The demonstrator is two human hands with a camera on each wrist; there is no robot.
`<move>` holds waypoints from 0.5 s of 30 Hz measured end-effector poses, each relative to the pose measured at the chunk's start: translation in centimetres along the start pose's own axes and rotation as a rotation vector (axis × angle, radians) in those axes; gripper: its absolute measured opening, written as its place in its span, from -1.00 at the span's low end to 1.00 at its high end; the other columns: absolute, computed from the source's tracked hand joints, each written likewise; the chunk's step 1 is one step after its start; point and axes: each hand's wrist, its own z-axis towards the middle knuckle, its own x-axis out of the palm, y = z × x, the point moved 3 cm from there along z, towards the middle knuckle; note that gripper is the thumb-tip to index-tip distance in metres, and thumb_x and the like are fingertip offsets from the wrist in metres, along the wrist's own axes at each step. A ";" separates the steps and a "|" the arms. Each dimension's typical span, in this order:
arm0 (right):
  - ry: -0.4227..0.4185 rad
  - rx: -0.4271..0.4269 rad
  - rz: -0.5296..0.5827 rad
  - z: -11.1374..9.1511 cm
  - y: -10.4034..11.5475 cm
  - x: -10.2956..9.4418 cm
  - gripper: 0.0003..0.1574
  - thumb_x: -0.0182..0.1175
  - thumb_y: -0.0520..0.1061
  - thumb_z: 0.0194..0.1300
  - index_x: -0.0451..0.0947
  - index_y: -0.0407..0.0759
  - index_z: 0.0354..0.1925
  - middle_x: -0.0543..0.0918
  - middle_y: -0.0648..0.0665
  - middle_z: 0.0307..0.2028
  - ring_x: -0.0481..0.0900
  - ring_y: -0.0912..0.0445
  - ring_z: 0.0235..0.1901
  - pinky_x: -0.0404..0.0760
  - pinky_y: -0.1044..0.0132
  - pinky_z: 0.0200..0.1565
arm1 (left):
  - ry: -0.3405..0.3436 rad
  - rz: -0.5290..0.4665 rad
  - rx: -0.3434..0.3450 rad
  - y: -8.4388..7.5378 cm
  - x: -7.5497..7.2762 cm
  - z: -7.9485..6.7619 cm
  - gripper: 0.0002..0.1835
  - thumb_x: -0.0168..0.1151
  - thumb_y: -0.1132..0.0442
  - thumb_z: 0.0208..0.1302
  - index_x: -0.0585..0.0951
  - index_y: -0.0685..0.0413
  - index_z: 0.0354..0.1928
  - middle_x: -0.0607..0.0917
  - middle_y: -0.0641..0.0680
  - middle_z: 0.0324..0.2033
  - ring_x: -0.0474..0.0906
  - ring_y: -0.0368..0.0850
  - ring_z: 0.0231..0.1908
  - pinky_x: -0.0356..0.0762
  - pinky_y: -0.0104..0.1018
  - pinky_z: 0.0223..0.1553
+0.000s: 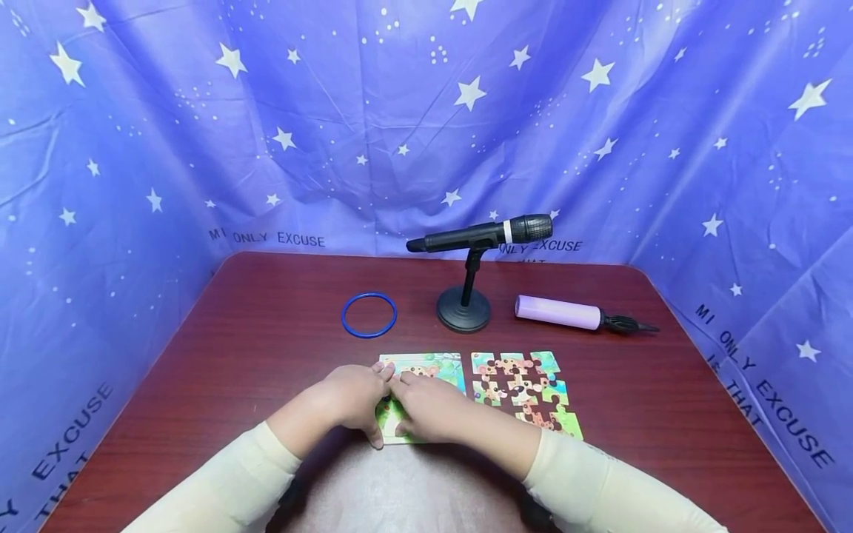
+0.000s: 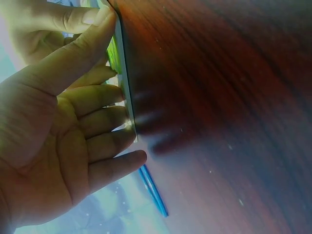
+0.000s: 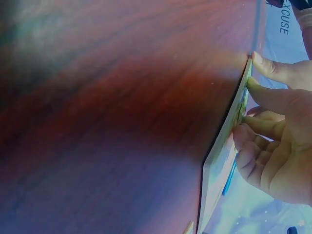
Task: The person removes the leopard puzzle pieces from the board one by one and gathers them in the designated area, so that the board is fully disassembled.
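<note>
A puzzle board (image 1: 449, 363) with a colourful animal picture lies on the table in front of the person. The left hand (image 1: 353, 396) is along the board's left side, its fingers nearly straight; the left wrist view shows its thumb (image 2: 83, 53) at the near corner and fingertips by the edge. Across the board's left part comes the right hand (image 1: 433, 407), fingertips pressing on the picture close to the left hand. In the right wrist view, the right hand's fingers (image 3: 251, 148) are loosely bent over the board. Both hands hide much of the picture.
Several loose puzzle pieces (image 1: 513, 363) lie close to the board's right side, some under the right forearm. Behind are a blue ring (image 1: 343, 318), a black microphone (image 1: 460, 238) on a stand and a purple hand pump (image 1: 560, 312). A star-patterned curtain (image 1: 373, 148) surrounds the table.
</note>
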 end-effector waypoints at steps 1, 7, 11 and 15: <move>0.004 0.000 0.010 0.0 0.0 0.0 -0.14 0.44 0.19 0.07 0.43 -0.07 0.27 0.60 -0.01 0.00 0.60 0.15 -0.03 0.63 0.22 -0.01 | -0.002 0.001 0.000 0.0 0.0 0.0 0.05 0.61 -0.29 -0.39 0.54 -0.09 0.30 0.36 0.03 0.42 0.27 -0.08 0.42 0.49 -0.08 0.20; 0.022 0.005 0.097 0.1 -0.3 0.0 -0.42 0.38 0.14 0.17 0.44 0.00 0.07 0.65 0.01 0.02 0.61 0.11 0.05 0.59 0.18 0.08 | -0.015 0.014 0.000 0.1 0.3 0.0 0.05 0.60 -0.31 -0.41 0.55 -0.14 0.28 0.38 0.02 0.41 0.30 -0.10 0.40 0.53 -0.10 0.15; -0.039 -0.023 0.161 0.0 -0.5 -0.5 -0.68 0.30 0.03 0.29 0.43 0.03 -0.06 0.65 0.13 -0.28 0.61 0.26 -0.29 0.60 0.30 -0.17 | -0.029 0.013 -0.020 0.2 0.4 0.2 0.01 0.60 -0.35 -0.48 0.62 -0.16 0.20 0.44 0.01 0.37 0.38 -0.09 0.35 0.58 -0.08 0.06; -0.098 -0.063 0.230 0.0 -0.7 -1.1 -0.81 0.27 -0.05 0.32 0.42 0.06 -0.20 0.53 0.23 -0.47 0.43 0.37 -0.49 0.50 0.37 -0.29 | -0.044 -0.002 -0.044 0.3 0.3 0.2 -0.11 0.61 -0.35 -0.53 0.69 -0.12 0.01 0.55 0.03 0.28 0.51 -0.05 0.24 0.63 -0.06 -0.06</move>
